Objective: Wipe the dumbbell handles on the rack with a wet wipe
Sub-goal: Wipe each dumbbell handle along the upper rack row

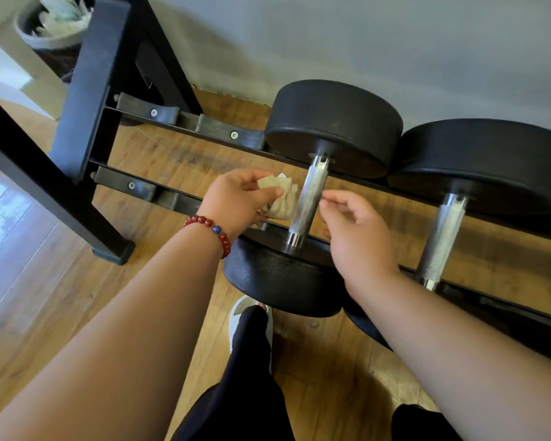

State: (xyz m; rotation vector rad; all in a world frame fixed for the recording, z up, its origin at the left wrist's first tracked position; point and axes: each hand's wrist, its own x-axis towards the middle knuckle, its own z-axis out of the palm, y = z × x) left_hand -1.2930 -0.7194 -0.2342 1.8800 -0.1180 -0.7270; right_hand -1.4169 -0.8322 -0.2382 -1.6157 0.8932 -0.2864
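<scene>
Two black dumbbells lie across the low black rack [185,122]. The nearer one's knurled steel handle [309,202] runs between my hands. My left hand [236,198], with a red bead bracelet at the wrist, pinches a crumpled pale wet wipe [280,198] just left of that handle, the wipe close to the metal. My right hand [353,227] hovers just right of the handle with fingers loosely curled and holds nothing. The second dumbbell's handle [442,240] lies further right, untouched.
The rack's black upright frame [89,90] and foot [113,249] stand to the left on the wooden floor [45,281]. A grey wall [363,43] is behind the rack. A bin with white waste [54,23] sits at top left. My leg and shoe [252,329] are below.
</scene>
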